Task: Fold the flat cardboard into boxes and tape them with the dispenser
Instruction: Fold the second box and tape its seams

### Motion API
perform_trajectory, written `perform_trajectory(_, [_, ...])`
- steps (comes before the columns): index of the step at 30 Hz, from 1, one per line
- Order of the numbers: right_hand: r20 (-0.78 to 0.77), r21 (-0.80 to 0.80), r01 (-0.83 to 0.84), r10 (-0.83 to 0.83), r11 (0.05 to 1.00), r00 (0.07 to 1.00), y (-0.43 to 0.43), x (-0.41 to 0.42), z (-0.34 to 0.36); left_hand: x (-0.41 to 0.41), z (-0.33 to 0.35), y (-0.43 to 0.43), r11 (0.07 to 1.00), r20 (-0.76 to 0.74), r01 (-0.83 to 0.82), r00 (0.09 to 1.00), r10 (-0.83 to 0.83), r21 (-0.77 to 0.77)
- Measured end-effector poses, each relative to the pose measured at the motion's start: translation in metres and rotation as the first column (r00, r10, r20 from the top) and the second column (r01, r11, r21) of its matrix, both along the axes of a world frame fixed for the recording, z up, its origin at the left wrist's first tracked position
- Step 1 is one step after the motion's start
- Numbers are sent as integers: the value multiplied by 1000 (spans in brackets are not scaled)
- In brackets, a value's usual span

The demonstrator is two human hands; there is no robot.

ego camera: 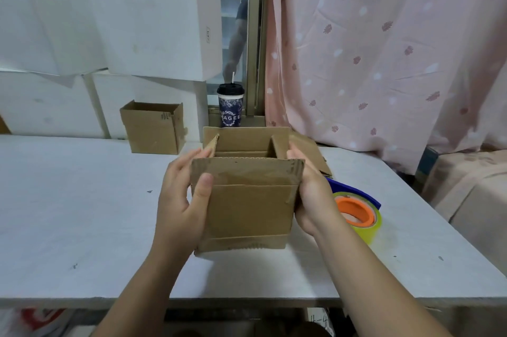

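Cardboard box (247,207) is over the middle of the bench (82,199). The left grip (181,199) and right grip (312,196) each hold one side. Push the small flaps flat first, then close the big ones. The tape dispenser (356,210) lies just beside the right grip.

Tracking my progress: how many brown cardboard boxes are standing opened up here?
2: one brown cardboard box gripped between the left hand and right hand mid-table; another open-topped box at the back left. The flat cardboard behind the held one may hide more.
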State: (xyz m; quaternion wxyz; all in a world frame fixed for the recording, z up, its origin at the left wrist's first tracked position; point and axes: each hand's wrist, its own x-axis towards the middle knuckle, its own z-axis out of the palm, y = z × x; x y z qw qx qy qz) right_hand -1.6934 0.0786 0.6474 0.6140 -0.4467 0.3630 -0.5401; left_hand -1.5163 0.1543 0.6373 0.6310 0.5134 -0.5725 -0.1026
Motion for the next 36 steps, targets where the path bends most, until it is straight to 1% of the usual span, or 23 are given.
perform_trajectory(1, [19,27,-40,39,999,999,1,-1,4,2,2,2,1000,56,5,998,-4,-16])
perform_trajectory(3, [-16,47,-89,90,995,996,-1,-2,10,6,5,5,1000,104,17,994,-15,-14])
perform_trajectory(6, [-83,42,-110,114,993,990,0,-1,16,8,11,9,998,68,46,997,-48,31])
perform_trajectory(8, [-65,28,-117,119,993,991,0,-1,18,5,18,8,994,-11,77,997,-76,76])
perform_trajectory(11, [15,0,-87,87,996,996,2,1,19,4,24,1,976,-154,125,983,-97,181])
perform_trajectory(12, [35,-11,-74,74,997,997,4,3,19,4,24,-2,971,-208,147,972,-107,190])
perform_trajectory(14, [62,-27,-49,51,998,997,5,8,17,5,21,-5,973,-339,186,932,-130,139])
perform_trajectory(15, [84,-18,-34,36,999,996,7,10,16,5,20,-5,974,-383,199,913,-144,108])
perform_trajectory(16, [94,-4,-27,27,1000,995,8,11,16,7,19,-5,975,-396,204,905,-155,83])
perform_trajectory(18, [71,-13,-23,24,1000,997,10,12,15,7,19,-3,980,-349,182,926,-145,78])
perform_trajectory(20, [9,-48,-14,14,999,1000,12,11,14,8,20,-5,986,-285,126,954,-91,110])
perform_trajectory(23, [-132,-53,30,-37,998,991,14,11,19,5,23,-4,978,-281,52,960,6,200])
perform_trajectory(24, [-180,-55,45,-54,998,982,15,11,22,3,24,-3,975,-244,17,969,39,222])
perform_trajectory(26, [-248,-65,80,-93,995,964,17,13,27,-4,28,-1,965,-88,-94,989,119,245])
perform_trajectory(28, [-254,-91,119,-139,989,957,21,18,27,-12,31,1,950,34,-201,979,199,239])
perform_trajectory(29, [-232,-120,150,-175,981,957,23,21,26,-14,31,2,945,54,-237,972,231,226])
perform_trajectory(30, [-195,-163,190,-221,968,956,26,22,25,-16,30,3,946,41,-258,966,255,195])
perform_trajectory(31, [-159,-219,235,-273,947,949,29,24,25,-17,30,3,952,-4,-264,964,267,154])
perform_trajectory(32, [-135,-287,275,-323,918,937,33,25,25,-17,30,4,961,-75,-254,962,263,110])
perform_trajectory(34, [-124,-452,307,-400,838,908,42,28,26,-15,30,5,981,-260,-188,945,196,54])
perform_trajectory(35, [-120,-547,305,-434,779,893,47,30,27,-14,30,3,986,-341,-158,925,165,48])
perform_trajectory(36, [-102,-645,297,-464,704,880,53,33,29,-13,29,1,988,-390,-140,908,152,61])
